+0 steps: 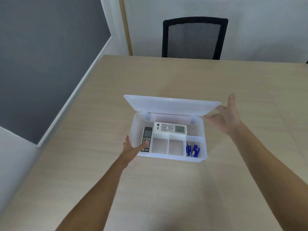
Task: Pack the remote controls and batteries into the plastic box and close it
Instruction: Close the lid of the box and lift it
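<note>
Your translucent plastic box (168, 156) sits mid-table (166, 189), its hinged lid (170, 105) raised. A white remote (170, 128) lies across the rear compartment, a black remote (146, 139) in the left one, blue batteries (193, 149) front right. Your left hand (133, 147) rests open at the box's left wall; your right hand (225, 117), fingers spread, touches the lid's right corner.

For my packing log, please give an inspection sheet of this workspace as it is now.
Surface: wooden table, bare around the box.
Job's things: plastic box with lid raised; white remote and black remote inside; batteries in the near right compartment.
Clutter: nothing seen.
Hands: left hand open at the box's left side; right hand open at the lid's right corner.
Cables: nothing seen.
Surroundings: black chair, walls.
</note>
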Available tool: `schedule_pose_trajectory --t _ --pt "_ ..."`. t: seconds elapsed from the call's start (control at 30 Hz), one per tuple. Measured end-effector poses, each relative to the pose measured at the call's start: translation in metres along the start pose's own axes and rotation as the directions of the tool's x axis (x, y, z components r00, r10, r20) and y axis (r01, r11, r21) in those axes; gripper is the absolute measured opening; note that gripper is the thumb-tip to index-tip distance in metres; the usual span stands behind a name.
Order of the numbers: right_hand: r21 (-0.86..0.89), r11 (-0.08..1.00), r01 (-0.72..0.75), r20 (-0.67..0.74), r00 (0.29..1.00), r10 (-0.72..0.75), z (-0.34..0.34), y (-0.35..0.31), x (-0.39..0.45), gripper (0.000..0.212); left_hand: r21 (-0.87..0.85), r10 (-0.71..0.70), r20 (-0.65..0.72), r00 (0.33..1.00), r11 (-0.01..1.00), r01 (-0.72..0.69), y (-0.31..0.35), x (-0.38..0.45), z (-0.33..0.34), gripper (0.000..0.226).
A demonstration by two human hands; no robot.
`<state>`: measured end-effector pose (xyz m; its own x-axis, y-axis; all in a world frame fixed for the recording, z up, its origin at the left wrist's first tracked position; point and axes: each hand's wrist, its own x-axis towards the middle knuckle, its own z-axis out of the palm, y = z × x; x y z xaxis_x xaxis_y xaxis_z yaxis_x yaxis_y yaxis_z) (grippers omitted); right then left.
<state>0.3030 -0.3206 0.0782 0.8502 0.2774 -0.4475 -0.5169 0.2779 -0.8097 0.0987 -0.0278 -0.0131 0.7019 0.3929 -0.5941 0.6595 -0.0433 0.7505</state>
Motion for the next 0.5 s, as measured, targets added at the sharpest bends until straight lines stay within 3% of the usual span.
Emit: schedule_pose_trajectory --t 0.03,0.1,0.13,0.2,0.3,0.37,0.43,0.5 --pt "-0.027 0.999 -0.024 -0.002 1.0 0.023 -0.006 0.008 -0.004 0.075 -0.276 -0.022 0.033 0.999 0.961 0.03 0.004 0.001 -0.007 0.104" --pt "-0.208 0.975 -0.075 -0.071 0.996 0.061 -0.011 0.032 -0.01 0.042 -0.69 -0.033 0.043 0.999 0.722 0.054 0.003 0.005 -0.025 0.081" --pt "-0.295 0.952 -0.083 -0.098 0.994 0.057 -0.015 0.047 -0.013 0.036 -0.767 -0.038 0.016 0.999 0.641 0.036 0.001 0.005 -0.033 0.079" --pt "-0.406 0.909 -0.1 -0.139 0.989 0.047 -0.022 0.079 -0.025 0.052 -0.763 -0.024 -0.018 1.0 0.646 0.002 -0.001 0.0 -0.037 0.077" --pt "-0.628 0.775 -0.072 -0.242 0.964 -0.107 -0.016 0.11 -0.037 0.045 -0.517 -0.013 -0.052 0.999 0.856 -0.016 0.002 0.001 -0.025 0.09" --pt "-0.715 0.69 -0.112 -0.272 0.954 -0.128 -0.013 0.122 -0.042 0.048 -0.126 0.026 -0.113 0.993 0.991 -0.04 0.008 -0.002 -0.016 0.113" --pt "-0.76 0.638 -0.122 -0.248 0.962 -0.112 -0.011 0.131 -0.047 0.073 0.205 0.122 -0.19 0.974 0.975 -0.082 0.005 0.002 -0.003 0.108" --pt "-0.802 0.586 -0.117 -0.225 0.968 -0.114 -0.011 0.14 -0.047 0.091 0.288 0.17 -0.209 0.963 0.952 -0.105 0.003 0.001 0.009 0.097"
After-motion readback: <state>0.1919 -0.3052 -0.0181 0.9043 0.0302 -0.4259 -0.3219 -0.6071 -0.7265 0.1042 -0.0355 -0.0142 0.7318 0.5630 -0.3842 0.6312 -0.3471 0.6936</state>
